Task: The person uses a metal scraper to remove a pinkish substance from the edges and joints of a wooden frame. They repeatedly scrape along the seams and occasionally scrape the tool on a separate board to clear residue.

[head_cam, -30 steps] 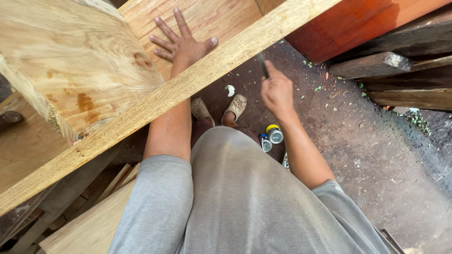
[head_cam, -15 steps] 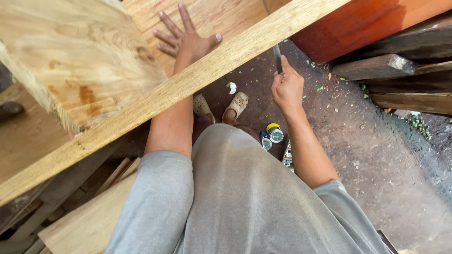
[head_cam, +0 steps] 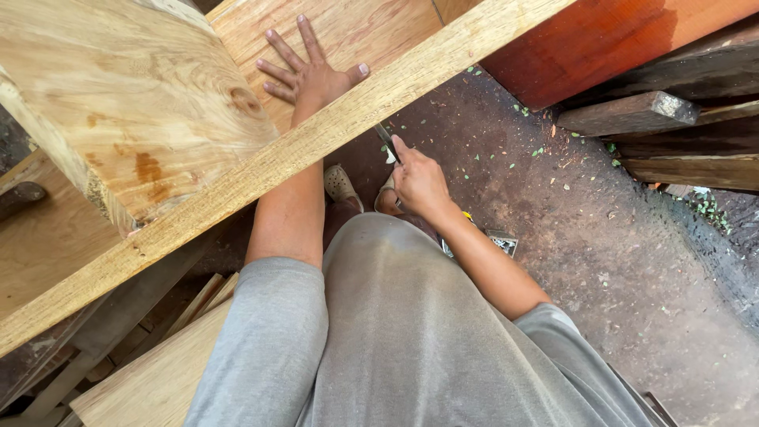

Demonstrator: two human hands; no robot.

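My left hand (head_cam: 308, 73) lies flat with fingers spread on a pale wooden panel (head_cam: 371, 28), just beyond a long light plank (head_cam: 261, 170) that runs diagonally across the view. My left forearm passes under that plank. My right hand (head_cam: 419, 180) is closed around a thin dark tool (head_cam: 385, 138), its tip pointing up against the plank's near edge. What kind of tool it is I cannot tell.
A thick pale slab (head_cam: 118, 103) sits at upper left. A reddish-orange board (head_cam: 609, 43) and dark timbers (head_cam: 632, 115) lie at upper right. My sandalled feet (head_cam: 341, 186) stand on dirt floor (head_cam: 632, 261). Loose boards (head_cam: 158, 372) lie at lower left.
My right hand has moved left and up, bringing the tool to the plank's edge. The small cans by my feet are now hidden behind my arm. My left hand stays flat.
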